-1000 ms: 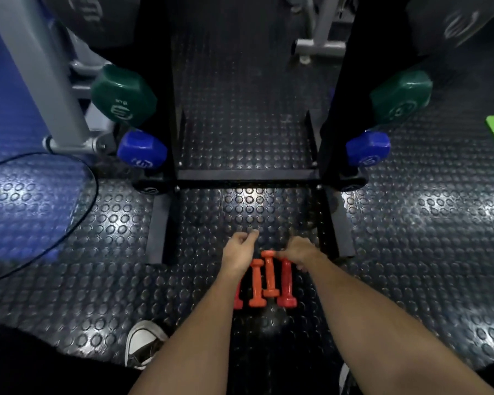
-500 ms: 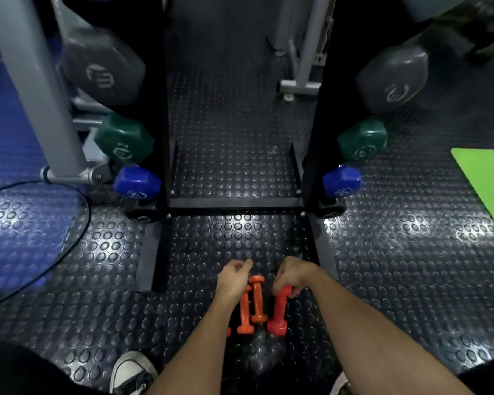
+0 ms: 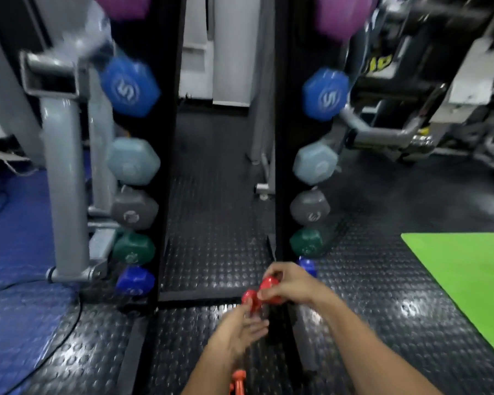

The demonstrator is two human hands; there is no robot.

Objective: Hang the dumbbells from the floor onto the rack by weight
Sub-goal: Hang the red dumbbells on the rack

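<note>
Head view: the right hand [image 3: 290, 283] grips a red dumbbell [image 3: 264, 289], raised above the studded floor [image 3: 368, 295] beside the black rack's [image 3: 285, 166] right upright. The left hand [image 3: 240, 334], blurred, reaches under the dumbbell's near end; its grip cannot be determined. An orange dumbbell [image 3: 237, 382] lies on the floor below.
</note>
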